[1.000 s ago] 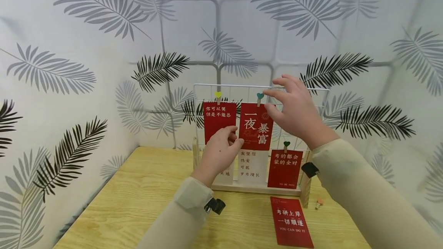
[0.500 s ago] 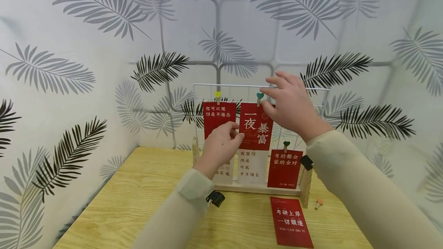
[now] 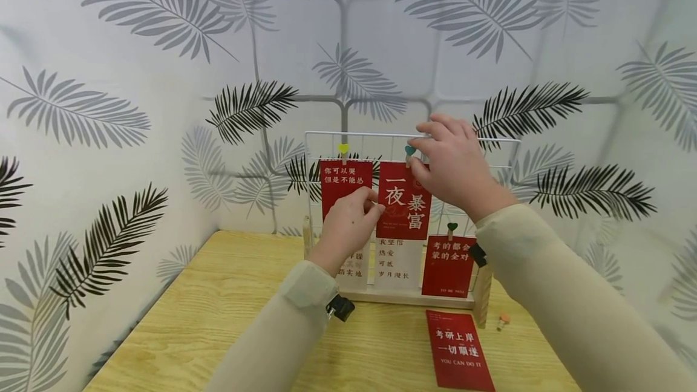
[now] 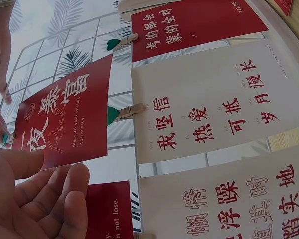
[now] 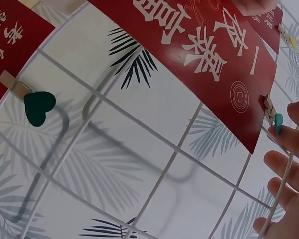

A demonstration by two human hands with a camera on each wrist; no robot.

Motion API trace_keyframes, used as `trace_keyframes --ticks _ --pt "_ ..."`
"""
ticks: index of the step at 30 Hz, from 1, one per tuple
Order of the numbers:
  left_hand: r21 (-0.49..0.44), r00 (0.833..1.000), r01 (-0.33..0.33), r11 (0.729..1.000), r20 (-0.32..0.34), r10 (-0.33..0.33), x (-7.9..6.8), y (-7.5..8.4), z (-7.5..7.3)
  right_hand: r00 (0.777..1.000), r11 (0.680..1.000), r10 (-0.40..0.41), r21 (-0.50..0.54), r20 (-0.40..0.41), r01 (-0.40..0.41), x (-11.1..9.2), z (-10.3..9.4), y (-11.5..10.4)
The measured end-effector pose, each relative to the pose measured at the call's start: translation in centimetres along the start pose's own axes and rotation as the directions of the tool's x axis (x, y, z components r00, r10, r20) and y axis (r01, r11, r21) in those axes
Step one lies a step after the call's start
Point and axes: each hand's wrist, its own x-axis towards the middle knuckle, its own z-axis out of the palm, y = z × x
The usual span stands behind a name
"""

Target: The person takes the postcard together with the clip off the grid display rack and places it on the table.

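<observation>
In the head view my left hand [image 3: 351, 222] pinches the left edge of a red card [image 3: 400, 222] with thumb and forefinger. My right hand [image 3: 454, 165] has thumb and forefinger around a small wooden clothespin with a teal heart [image 3: 410, 150], at the card's top edge. In the right wrist view, a fingertip touches the teal heart [image 5: 278, 123], and the card [image 5: 204, 55] hangs at a slant from the clothespin [image 5: 268, 105]. The card stands out from the white wire grid [image 3: 468, 138]. The left wrist view shows the thumb over the card's edge.
On the grid hang another red card [image 3: 345, 183] under a yellow heart clip [image 3: 343, 148], white cards [image 3: 400, 265], and a red card [image 3: 446, 271] under a green heart clip [image 3: 452, 227]. A loose red card [image 3: 460, 356] and an orange clip [image 3: 503, 320] lie on the table [image 3: 218, 301].
My right thumb and forefinger have moved left and closed around the teal heart clothespin. The left hand has risen slightly along the card, and the card has turned a little.
</observation>
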Motion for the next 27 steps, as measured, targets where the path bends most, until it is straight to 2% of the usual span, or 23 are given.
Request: trace_keyframes --ticks 11,17,27 --pt "-0.005 0.999 -0.027 1.000 -0.044 0.027 0.4 0.2 -0.1 0.992 0.999 0.033 0.043 -0.119 -0.028 0.2 1.0 -0.2" --pt "-0.033 0.998 -0.034 0.999 -0.063 0.032 0.4 0.2 0.0 0.989 0.997 0.051 0.061 -0.139 -0.043 0.2 1.3 -0.2" --pt "-0.022 0.997 -0.032 0.999 -0.075 0.030 0.5 0.2 0.1 0.985 0.990 0.108 0.099 -0.136 -0.095 0.1 1.3 -0.5"
